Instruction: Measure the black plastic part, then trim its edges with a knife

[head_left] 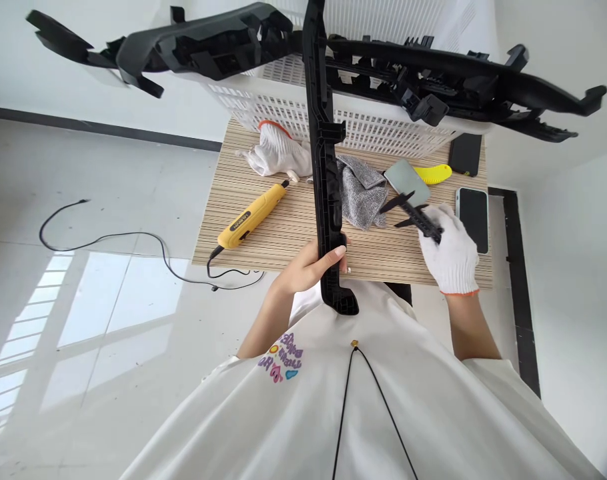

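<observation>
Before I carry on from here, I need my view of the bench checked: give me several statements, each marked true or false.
1. The left hand grips the long black part. True.
2. The right hand is bare. False: it wears a white glove.
3. The yellow tool lies on the table. True.
4. The grey cloth hangs over the basket. False: it lies on the table.
5. The right hand holds a black caliper-like tool. True.

Probably a small workshop: black plastic parts [418,73] on a white basket [383,123], yellow corded tool [251,217].
</observation>
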The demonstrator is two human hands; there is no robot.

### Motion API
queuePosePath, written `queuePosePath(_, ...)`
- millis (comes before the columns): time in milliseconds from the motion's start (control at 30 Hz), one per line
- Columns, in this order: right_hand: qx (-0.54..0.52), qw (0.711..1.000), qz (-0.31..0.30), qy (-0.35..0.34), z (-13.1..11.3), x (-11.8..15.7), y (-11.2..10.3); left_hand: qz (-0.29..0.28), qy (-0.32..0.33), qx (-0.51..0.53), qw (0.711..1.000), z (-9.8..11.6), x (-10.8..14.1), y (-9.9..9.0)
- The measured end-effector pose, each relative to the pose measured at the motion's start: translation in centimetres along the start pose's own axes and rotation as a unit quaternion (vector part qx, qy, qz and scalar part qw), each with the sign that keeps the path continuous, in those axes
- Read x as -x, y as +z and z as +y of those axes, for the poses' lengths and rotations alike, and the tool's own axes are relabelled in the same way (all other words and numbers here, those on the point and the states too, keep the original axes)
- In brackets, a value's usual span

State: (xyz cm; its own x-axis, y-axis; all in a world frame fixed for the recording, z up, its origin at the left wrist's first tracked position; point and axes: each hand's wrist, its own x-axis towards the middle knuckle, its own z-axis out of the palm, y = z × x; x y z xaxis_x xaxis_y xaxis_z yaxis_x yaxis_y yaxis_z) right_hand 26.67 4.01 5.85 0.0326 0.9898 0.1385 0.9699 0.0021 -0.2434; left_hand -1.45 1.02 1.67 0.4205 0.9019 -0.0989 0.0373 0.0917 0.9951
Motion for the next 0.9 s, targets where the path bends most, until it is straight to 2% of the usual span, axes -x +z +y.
queuePosePath(100, 0.037, 0.991, 0.048, 0.121, 1.4, -1.6, -0.4, -0.002, -0.002, -0.001, 1.000, 0.0, 0.0, 0.0)
queuePosePath(167, 0.074, 0.968, 0.062, 0.231, 3.2, -2.9, -1.0, -0.005, -0.002, -0.001, 1.000, 0.0, 0.0, 0.0)
queuePosePath(267, 0.077, 0.952, 0.012, 0.295, 5.8, -4.6, -1.8, -0.005, -0.003, -0.001, 1.000, 0.0, 0.0, 0.0)
queuePosePath(333, 0.060, 0.953, -0.019, 0.298, 6.9, -5.1, -2.0, 0.002, -0.002, 0.000, 1.000, 0.0, 0.0, 0.0)
queuePosePath(433, 0.036, 0.958, -0.014, 0.285, 7.3, -5.4, -2.1, 0.008, -0.002, 0.002, 1.000, -0.1, 0.0, 0.1)
queuePosePath(533, 0.050, 0.958, -0.002, 0.283, 7.0, -5.5, -1.8, 0.000, -0.006, 0.006, 1.000, -0.1, 0.0, 0.0)
queuePosePath(700, 0.078, 0.950, -0.015, 0.303, 6.4, -6.2, -1.5, -0.004, -0.005, 0.009, 1.000, -0.1, 0.0, 0.0)
queuePosePath(833, 0.052, 0.947, -0.046, 0.312, 6.5, -6.2, -2.1, -0.006, 0.006, 0.011, 1.000, 0.0, -0.1, 0.0)
queuePosePath(900, 0.039, 0.946, -0.042, 0.319, 6.4, -5.4, -2.8, -0.004, 0.009, 0.008, 1.000, 0.1, -0.1, 0.0)
